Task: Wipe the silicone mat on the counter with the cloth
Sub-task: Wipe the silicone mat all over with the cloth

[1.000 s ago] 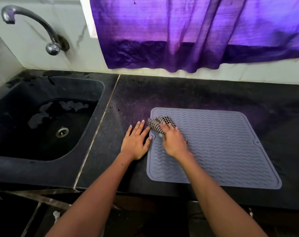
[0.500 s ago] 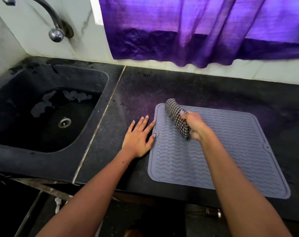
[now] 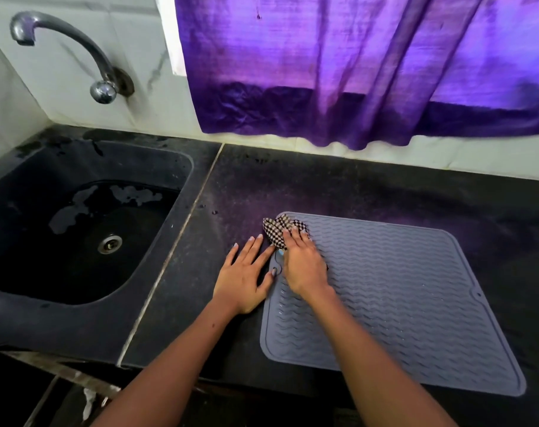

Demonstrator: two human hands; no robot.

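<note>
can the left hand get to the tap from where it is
Probably yes. The left hand lies flat on the counter beside the mat, holding nothing. Only the open sink lies between it and the tap, though it is a long stretch across.

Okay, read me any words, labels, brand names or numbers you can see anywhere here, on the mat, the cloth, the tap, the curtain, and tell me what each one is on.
None can be read anywhere in this view.
Silicone mat: only a raised wave pattern, no lettering visible.
Cloth: a black and white check, no label showing.
Tap: bare metal, no marking visible.
Curtain: plain purple fabric.
Sink and counter: no text.
</note>
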